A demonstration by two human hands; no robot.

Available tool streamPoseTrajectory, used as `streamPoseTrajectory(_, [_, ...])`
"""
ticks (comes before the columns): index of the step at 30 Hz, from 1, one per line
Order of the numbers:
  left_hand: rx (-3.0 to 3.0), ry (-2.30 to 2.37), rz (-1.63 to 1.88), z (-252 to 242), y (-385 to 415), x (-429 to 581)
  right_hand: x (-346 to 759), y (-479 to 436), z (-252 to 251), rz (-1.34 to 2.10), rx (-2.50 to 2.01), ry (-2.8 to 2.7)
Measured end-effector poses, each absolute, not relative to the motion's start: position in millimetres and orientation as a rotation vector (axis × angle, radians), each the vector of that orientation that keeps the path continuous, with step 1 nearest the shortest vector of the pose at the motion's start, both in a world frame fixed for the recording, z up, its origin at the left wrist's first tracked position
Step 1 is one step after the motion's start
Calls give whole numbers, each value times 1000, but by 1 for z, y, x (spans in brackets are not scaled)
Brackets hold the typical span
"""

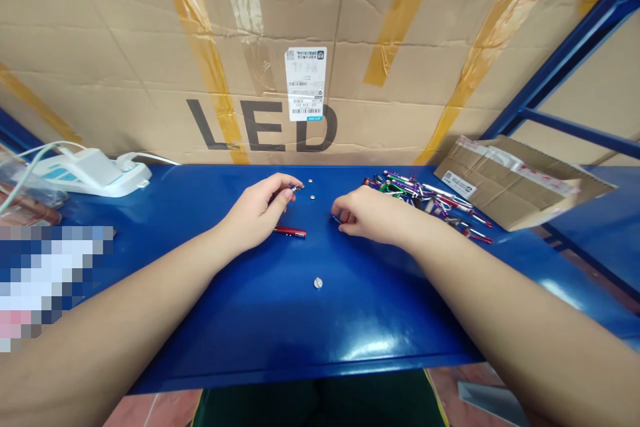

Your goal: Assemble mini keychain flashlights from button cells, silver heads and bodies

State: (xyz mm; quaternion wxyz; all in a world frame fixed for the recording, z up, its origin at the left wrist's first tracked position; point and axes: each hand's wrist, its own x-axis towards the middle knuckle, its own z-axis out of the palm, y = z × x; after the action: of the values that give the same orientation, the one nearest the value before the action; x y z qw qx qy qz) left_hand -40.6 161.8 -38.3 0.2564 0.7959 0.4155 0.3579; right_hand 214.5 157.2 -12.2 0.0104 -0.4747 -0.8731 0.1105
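My left hand [265,210] is closed around a small dark metallic piece [296,188] whose tip shows past the thumb and forefinger; its kind is unclear. Just below that hand a red metal tube [291,232] lies on the blue table [280,320]. My right hand [357,213] has its fingers curled together near a small blue item [336,219] at the fingertips, too small to name. Two tiny silver discs [313,197] lie between the hands. Nearer the front edge sits a larger silver round piece [318,283].
Right of my right hand is a pile of coloured metal tubes and clips [425,195]. Behind it stands an open cardboard box [505,180]. A white power strip [95,172] with cables is at the back left. A large carton [260,67] backs the table.
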Motion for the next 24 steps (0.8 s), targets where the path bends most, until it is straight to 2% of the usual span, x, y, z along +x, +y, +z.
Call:
streamPoseTrajectory(3, [1967, 1099, 951, -43, 163, -38, 214, 159, -12, 218, -1464, -2796])
streamPoseTrajectory(7, [1859, 1031, 911, -45, 164, -36, 221, 165, -14, 397, -1357, -2592])
streamPoseTrajectory(13, [1789, 970, 928, -46, 163, -33, 203, 158, -26, 1068, -1061, -1783])
streamPoseTrajectory(15, [1767, 946, 946, -47, 163, -31, 194, 155, -31, 1176, -978, -1675])
streamPoseTrajectory(24, [1745, 920, 1019, -48, 160, -31, 186, 151, -36, 1097, -964, -1678])
